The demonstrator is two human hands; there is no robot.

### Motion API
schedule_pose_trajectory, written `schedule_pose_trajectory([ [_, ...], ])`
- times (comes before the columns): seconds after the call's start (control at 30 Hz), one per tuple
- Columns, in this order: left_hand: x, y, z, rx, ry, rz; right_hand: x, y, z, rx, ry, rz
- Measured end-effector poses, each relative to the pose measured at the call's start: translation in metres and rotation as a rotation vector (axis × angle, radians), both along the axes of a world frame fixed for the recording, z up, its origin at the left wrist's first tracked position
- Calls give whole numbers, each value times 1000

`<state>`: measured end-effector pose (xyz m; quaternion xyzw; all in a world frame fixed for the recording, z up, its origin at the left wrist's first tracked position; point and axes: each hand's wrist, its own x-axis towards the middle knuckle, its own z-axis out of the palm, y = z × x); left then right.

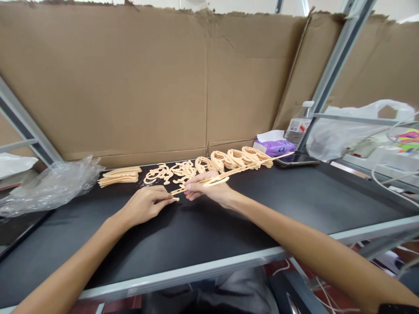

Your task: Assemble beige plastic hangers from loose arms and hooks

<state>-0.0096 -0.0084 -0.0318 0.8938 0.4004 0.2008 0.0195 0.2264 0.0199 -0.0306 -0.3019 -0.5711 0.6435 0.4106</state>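
My right hand (209, 186) is closed on a long, thin, cream-coloured slotted strip (252, 165), which slants up to the right. A curved cream piece (216, 181) lies against the same hand. My left hand (153, 203) pinches a small cream piece (176, 199) close to the strip's lower left end. Whether the small piece touches the strip, I cannot tell. Behind the hands lie a loose heap of curly cream pieces (159, 173), a stack of flat cream strips (120, 175) and several bundles of looped cream pieces (222, 160).
A purple tissue pack (275, 146), a plastic bottle (297, 128) and a phone (297, 159) are at the back right of the black table (203, 237). Crumpled clear plastic (55, 183) sits at the left. A cardboard wall (137, 83) closes the back; a metal post (337, 69) rises at the right.
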Motion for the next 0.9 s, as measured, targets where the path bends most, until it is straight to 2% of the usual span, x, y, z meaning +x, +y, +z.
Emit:
schedule_pose_trajectory([
  [0.1,1,0,-2,10,-10,-1,3,4,0,-4,-31,-26],
  [0.47,-3,-1,-1,159,-75,3,10,9,-4,-63,-75,15],
  [0.7,3,-1,-5,-10,-108,-24,11,13,-13,-7,-105,99],
  [0.9,5,-1,-3,-52,-118,-23,11,13,-14,-2,-107,119],
])
